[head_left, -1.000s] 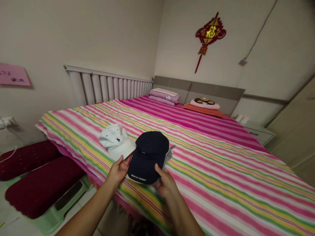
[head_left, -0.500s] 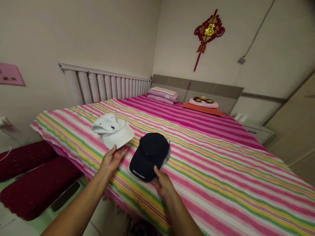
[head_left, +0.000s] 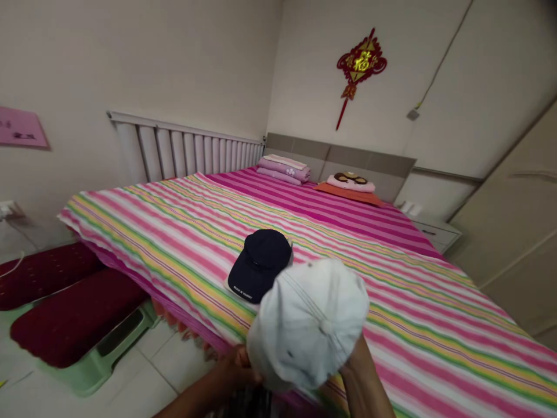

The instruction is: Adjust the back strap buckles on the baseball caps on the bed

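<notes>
A white cap (head_left: pixel 307 325) is held up close in front of me, its crown facing the camera, over the near edge of the bed. My left hand (head_left: pixel 238 367) is closed on the cap's lower left rim. My right hand (head_left: pixel 357 359) reaches the cap's right side, with only the wrist showing and the fingers hidden behind the cap. A navy cap (head_left: pixel 260 264) with small white lettering on its brim lies on the striped bedspread (head_left: pixel 183 232) just beyond, with no hand on it.
Folded pink bedding (head_left: pixel 284 169) and a pillow (head_left: pixel 350 184) lie at the headboard. Two dark red cushioned stools (head_left: pixel 73 313) stand on the floor to the left of the bed. A radiator (head_left: pixel 187 152) lines the left wall, and a nightstand (head_left: pixel 433 231) is at the right.
My left hand picked the white cap up off the bed and brought it close to the camera. My right hand let go of the navy cap and came to the white one.
</notes>
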Action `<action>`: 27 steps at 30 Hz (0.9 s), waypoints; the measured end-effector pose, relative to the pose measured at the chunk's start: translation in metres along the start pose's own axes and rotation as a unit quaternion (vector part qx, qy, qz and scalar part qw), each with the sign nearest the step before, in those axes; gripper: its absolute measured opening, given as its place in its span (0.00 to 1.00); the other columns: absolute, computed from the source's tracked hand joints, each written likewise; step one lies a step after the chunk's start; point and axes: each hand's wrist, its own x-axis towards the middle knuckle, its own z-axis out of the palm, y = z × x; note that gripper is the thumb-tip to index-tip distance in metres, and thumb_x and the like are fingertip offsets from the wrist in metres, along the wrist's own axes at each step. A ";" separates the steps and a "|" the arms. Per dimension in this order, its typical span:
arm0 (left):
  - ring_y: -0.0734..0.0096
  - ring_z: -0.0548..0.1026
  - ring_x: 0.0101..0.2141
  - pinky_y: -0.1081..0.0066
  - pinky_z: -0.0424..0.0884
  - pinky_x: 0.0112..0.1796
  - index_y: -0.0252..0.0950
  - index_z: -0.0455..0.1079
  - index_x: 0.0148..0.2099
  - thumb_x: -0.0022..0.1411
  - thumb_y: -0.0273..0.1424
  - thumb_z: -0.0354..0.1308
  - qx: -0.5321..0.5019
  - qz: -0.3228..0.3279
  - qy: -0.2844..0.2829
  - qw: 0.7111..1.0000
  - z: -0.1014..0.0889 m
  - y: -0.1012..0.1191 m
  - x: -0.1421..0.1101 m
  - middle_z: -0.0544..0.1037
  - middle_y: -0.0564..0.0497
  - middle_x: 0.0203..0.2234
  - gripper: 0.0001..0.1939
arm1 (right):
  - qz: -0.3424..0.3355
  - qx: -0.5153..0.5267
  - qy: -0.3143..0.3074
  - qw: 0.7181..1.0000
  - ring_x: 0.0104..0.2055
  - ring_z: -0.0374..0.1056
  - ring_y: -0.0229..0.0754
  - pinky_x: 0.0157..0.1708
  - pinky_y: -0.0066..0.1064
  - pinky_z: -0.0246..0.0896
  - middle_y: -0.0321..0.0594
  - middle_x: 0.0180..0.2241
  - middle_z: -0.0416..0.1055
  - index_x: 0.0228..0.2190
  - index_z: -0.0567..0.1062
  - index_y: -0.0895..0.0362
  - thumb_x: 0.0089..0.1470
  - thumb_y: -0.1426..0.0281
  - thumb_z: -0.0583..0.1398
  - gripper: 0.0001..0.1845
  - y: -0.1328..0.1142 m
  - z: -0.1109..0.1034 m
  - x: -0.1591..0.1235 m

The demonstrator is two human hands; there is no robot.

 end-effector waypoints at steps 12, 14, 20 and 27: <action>0.65 0.74 0.32 0.69 0.65 0.37 0.29 0.72 0.38 0.49 0.37 0.58 -0.200 -0.002 -0.103 0.974 0.069 0.047 0.023 0.77 0.43 0.29 0.17 | -0.017 -0.165 0.082 0.983 0.19 0.65 0.39 0.21 0.28 0.61 0.34 0.17 0.72 0.24 0.75 0.56 0.27 0.70 0.68 0.14 -0.023 -0.056 -0.069; 0.70 0.73 0.27 0.72 0.65 0.33 0.29 0.72 0.34 0.48 0.33 0.60 -0.215 0.007 -0.098 0.972 0.081 0.053 0.028 0.76 0.45 0.25 0.12 | 0.008 -0.145 0.060 0.988 0.20 0.65 0.40 0.21 0.28 0.60 0.35 0.19 0.73 0.28 0.75 0.54 0.27 0.70 0.68 0.18 -0.027 -0.065 -0.079; 0.74 0.71 0.21 0.76 0.65 0.25 0.26 0.71 0.29 0.37 0.28 0.65 -0.137 -0.042 -0.116 0.983 0.103 0.062 0.030 0.74 0.47 0.21 0.14 | 0.023 -0.071 -0.078 0.994 0.29 0.67 0.45 0.29 0.33 0.61 0.44 0.31 0.72 0.38 0.72 0.55 0.34 0.53 0.62 0.28 -0.049 -0.085 -0.100; 0.74 0.71 0.21 0.76 0.65 0.24 0.27 0.72 0.32 0.34 0.27 0.65 -0.069 -0.118 -0.163 0.977 0.125 0.068 0.022 0.75 0.48 0.22 0.17 | 0.007 -0.231 -0.094 0.968 0.21 0.59 0.33 0.21 0.24 0.54 0.34 0.22 0.66 0.33 0.73 0.56 0.40 0.65 0.65 0.15 -0.062 -0.065 -0.105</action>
